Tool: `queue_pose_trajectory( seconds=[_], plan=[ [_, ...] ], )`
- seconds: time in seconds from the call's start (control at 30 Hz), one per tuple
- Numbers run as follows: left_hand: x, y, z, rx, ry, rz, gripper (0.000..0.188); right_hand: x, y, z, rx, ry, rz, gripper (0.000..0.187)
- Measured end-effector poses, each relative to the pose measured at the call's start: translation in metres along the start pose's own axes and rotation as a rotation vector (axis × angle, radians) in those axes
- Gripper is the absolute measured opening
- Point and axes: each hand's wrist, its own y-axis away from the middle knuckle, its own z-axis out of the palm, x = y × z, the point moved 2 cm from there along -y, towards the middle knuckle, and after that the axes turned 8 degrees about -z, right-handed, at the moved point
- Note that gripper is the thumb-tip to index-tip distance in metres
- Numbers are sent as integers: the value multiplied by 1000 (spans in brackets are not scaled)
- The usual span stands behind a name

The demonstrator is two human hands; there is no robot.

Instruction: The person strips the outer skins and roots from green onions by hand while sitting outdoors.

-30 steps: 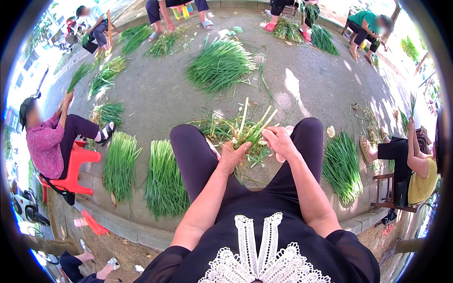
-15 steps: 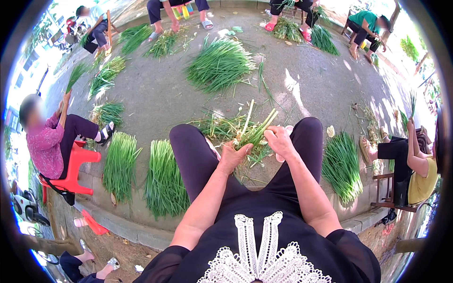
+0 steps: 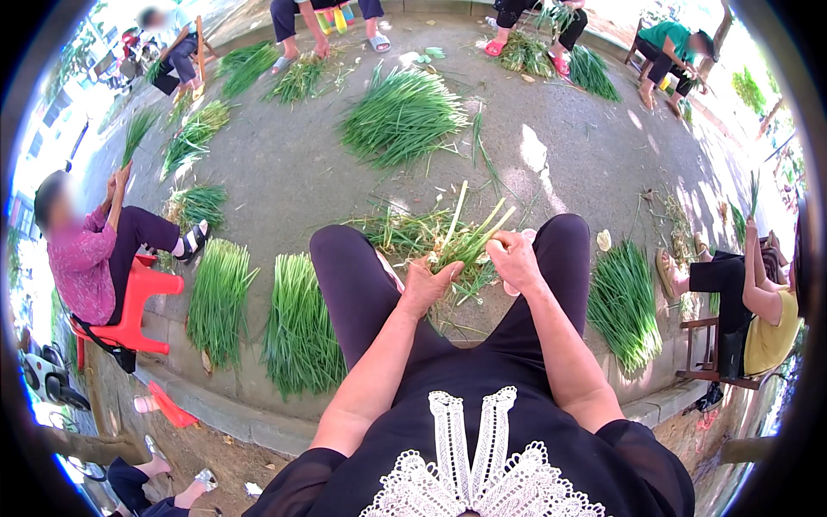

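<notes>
I see no packages, labels, signs or screens around me, as far as the bent, bright rim of the view lets me tell.

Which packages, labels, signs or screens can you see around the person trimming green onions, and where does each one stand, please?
None in view: no package, label, sign or screen shows.
The left hand and right hand hold only a bunch of green onion stalks.
Around them lie loose green onion piles on the grey concrete ground.
</notes>
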Motion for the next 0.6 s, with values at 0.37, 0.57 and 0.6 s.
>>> queue_pose_trajectory(
  seconds=[0.37,0.57,0.6],
  plan=[
    [6,5,0,-8,44,-103,18,-3,3,-4,-71,-374,161,24],
    [-2,1,-3,-4,88,-155,19,-1,4,-1,-65,-584,253,23],
    [-2,1,-2,-5,101,-155,19,0,4,0,-61,-631,263,22]
  ],
)
